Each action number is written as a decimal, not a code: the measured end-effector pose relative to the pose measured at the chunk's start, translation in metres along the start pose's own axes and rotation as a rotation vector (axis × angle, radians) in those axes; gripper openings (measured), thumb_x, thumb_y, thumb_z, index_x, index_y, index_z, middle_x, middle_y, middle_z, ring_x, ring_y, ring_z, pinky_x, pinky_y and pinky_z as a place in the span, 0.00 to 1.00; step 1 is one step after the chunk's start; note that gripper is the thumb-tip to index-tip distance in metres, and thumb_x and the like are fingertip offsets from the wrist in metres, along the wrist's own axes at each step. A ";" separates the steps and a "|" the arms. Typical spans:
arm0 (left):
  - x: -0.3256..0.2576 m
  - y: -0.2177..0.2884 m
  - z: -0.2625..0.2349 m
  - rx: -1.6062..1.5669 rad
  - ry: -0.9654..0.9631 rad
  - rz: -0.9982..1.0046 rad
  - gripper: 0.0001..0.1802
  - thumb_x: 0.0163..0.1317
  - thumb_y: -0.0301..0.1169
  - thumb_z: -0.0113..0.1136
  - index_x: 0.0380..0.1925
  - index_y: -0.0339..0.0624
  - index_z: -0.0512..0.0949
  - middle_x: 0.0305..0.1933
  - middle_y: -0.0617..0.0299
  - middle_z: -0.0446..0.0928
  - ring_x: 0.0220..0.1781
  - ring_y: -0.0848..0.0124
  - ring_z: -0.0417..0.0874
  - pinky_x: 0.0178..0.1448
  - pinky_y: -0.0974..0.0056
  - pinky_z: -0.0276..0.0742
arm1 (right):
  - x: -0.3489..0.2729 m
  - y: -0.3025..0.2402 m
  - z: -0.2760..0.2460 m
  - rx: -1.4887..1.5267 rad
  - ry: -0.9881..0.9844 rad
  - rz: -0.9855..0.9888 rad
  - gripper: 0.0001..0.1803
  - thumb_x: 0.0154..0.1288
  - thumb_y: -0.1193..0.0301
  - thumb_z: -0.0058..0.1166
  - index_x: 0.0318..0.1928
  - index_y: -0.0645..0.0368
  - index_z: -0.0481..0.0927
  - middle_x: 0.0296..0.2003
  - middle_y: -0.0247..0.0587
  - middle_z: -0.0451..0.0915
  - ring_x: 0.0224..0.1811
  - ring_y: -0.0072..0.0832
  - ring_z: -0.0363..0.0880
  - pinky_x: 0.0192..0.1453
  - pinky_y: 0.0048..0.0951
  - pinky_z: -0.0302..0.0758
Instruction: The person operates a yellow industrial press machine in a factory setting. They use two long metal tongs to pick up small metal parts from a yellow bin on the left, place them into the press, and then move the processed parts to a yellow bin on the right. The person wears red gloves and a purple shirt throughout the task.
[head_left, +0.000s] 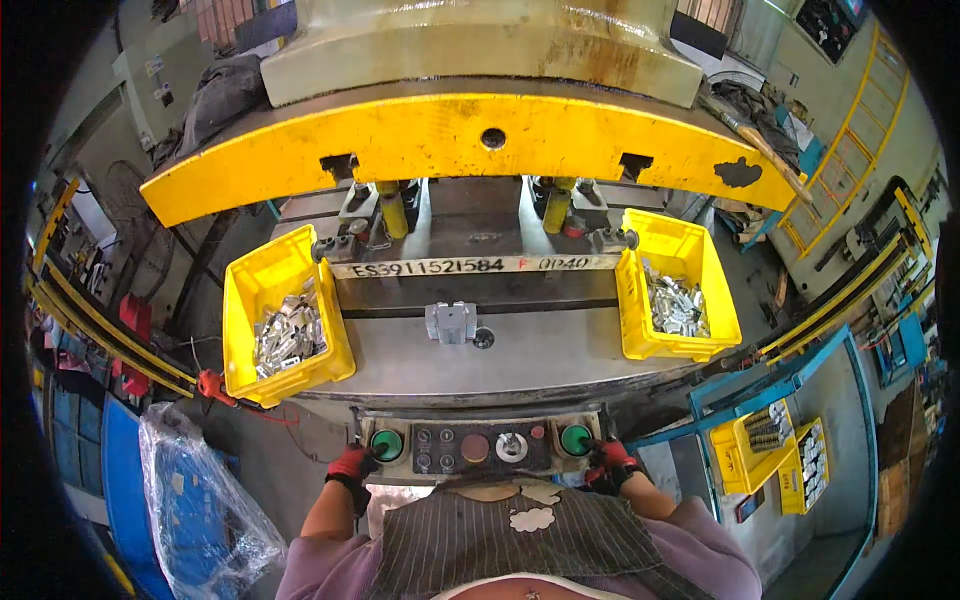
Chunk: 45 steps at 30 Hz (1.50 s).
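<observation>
My left hand (352, 464), in a red and black glove, is at the left end of a control panel (436, 450). Its dark fingertips reach the left green push button (386, 445). At the panel's other end my right hand (610, 464), gloved alike, is against the right green push button (576, 440). Dark glove tips blend into the panel, so how far the fingers curl is unclear. Beyond the panel, a grey metal block (451, 323) sits on the press bed (540, 350), beside a dark round hole.
A yellow bin (340, 366) of small metal parts stands left on the bed, another yellow bin (690, 348) right. Above spans the press's yellow beam (490, 140). Plastic-wrapped blue equipment (190, 510) stands lower left. Smaller yellow trays (735, 465) with parts lie lower right, near a phone (749, 505).
</observation>
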<state>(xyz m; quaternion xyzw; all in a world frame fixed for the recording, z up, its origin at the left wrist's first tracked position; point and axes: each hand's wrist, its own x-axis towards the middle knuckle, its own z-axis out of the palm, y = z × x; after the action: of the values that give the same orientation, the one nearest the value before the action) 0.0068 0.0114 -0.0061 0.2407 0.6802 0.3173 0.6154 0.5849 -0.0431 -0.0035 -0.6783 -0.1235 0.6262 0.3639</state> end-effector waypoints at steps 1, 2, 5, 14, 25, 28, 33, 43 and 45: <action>-0.017 0.005 0.006 -0.049 0.036 -0.008 0.07 0.51 0.29 0.60 0.28 0.39 0.74 0.22 0.62 0.73 0.22 0.71 0.74 0.25 0.66 0.70 | -0.005 0.002 -0.002 0.058 0.016 -0.041 0.04 0.51 0.72 0.56 0.30 0.56 0.78 0.22 0.33 0.75 0.15 0.25 0.70 0.17 0.28 0.66; -0.053 0.024 0.013 0.330 -0.058 0.370 0.08 0.54 0.31 0.56 0.32 0.41 0.74 0.27 0.62 0.74 0.28 0.70 0.74 0.31 0.66 0.70 | -0.013 0.007 -0.002 0.129 0.043 -0.081 0.03 0.52 0.73 0.56 0.30 0.55 0.79 0.22 0.33 0.75 0.16 0.25 0.70 0.18 0.28 0.66; -0.084 -0.001 -0.007 0.549 0.180 0.782 0.13 0.58 0.37 0.51 0.41 0.44 0.73 0.37 0.61 0.74 0.34 0.70 0.75 0.38 0.66 0.70 | -0.030 -0.002 0.032 0.589 0.624 -0.505 0.17 0.58 0.68 0.53 0.49 0.53 0.70 0.25 0.34 0.74 0.18 0.25 0.69 0.20 0.26 0.65; -0.108 0.091 -0.032 -0.661 0.928 0.615 0.24 0.60 0.50 0.48 0.48 0.46 0.69 0.43 0.59 0.74 0.27 0.73 0.74 0.28 0.71 0.69 | -0.100 -0.236 0.118 -0.245 0.269 -1.352 0.24 0.54 0.73 0.55 0.52 0.60 0.65 0.33 0.37 0.75 0.34 0.27 0.74 0.37 0.26 0.70; -0.122 0.185 0.073 -0.346 0.172 0.779 0.14 0.65 0.35 0.45 0.49 0.43 0.68 0.29 0.67 0.74 0.21 0.83 0.67 0.21 0.74 0.66 | -0.089 -0.381 0.279 -0.941 0.430 -1.363 0.25 0.50 0.63 0.56 0.49 0.56 0.68 0.32 0.46 0.76 0.37 0.42 0.76 0.38 0.40 0.71; -0.138 0.220 0.102 -0.267 -0.033 0.776 0.15 0.65 0.34 0.45 0.50 0.44 0.66 0.29 0.66 0.74 0.17 0.83 0.65 0.19 0.75 0.66 | -0.101 -0.379 0.271 -0.644 0.270 -1.399 0.22 0.50 0.65 0.56 0.46 0.57 0.70 0.31 0.45 0.77 0.36 0.41 0.76 0.38 0.37 0.72; -0.090 0.315 0.156 0.075 -0.232 1.159 0.19 0.62 0.37 0.49 0.53 0.47 0.65 0.30 0.66 0.72 0.21 0.82 0.69 0.20 0.75 0.67 | -0.099 -0.346 0.237 -0.150 0.054 -1.455 0.19 0.54 0.74 0.54 0.48 0.59 0.69 0.35 0.39 0.76 0.39 0.26 0.75 0.41 0.26 0.70; -0.028 0.420 0.260 -0.023 -0.434 0.767 0.10 0.61 0.32 0.49 0.43 0.45 0.70 0.27 0.69 0.71 0.23 0.80 0.70 0.21 0.74 0.66 | -0.155 -0.164 0.107 -0.027 0.236 -1.160 0.26 0.55 0.80 0.53 0.56 0.62 0.64 0.39 0.33 0.75 0.40 0.18 0.71 0.47 0.21 0.68; -0.006 0.418 0.256 -0.200 -0.523 0.729 0.08 0.60 0.29 0.48 0.40 0.47 0.72 0.25 0.68 0.71 0.22 0.78 0.71 0.22 0.74 0.67 | -0.162 -0.146 0.072 -0.024 0.291 -1.157 0.26 0.55 0.80 0.53 0.55 0.63 0.64 0.39 0.34 0.75 0.40 0.19 0.72 0.48 0.22 0.68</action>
<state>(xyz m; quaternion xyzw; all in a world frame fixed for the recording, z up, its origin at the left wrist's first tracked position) 0.2344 0.3272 0.2920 0.4757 0.3389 0.5060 0.6347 0.5290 -0.0165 0.2179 -0.5840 -0.4288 0.2254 0.6514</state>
